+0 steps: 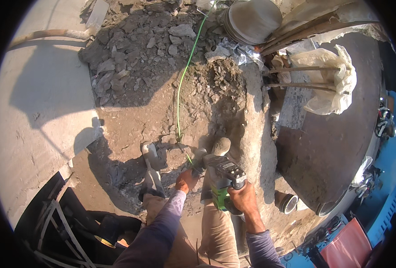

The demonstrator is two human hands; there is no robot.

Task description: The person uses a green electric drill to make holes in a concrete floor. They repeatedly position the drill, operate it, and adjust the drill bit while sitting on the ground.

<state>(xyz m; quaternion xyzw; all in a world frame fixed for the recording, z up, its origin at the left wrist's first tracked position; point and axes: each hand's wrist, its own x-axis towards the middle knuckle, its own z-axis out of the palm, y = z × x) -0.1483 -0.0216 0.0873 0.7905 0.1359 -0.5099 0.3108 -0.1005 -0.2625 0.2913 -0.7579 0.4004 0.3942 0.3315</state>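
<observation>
My right hand point(244, 197) is wrapped round the black rear handle of a green-and-black power tool point(222, 176). The tool hangs in front of my right leg, and its working end cannot be made out. To its left, my left hand point(187, 181) is closed beside a dark grey part point(199, 161); what its fingers grip is mostly hidden. A bright green cord point(179, 105) runs from the far edge down to this hand. My dusty left boot point(150, 154) and right boot point(221, 146) stand on broken ground beyond my hands.
Broken rubble point(135, 58) is heaped at the far left, beside a pale concrete slab point(50, 89). A raised concrete edge point(256, 134) runs along the right. Stacked buckets point(254, 21), sticks with plastic sheeting point(329, 80) and a small container point(288, 203) lie about it. A dark frame point(50, 223) stands near left.
</observation>
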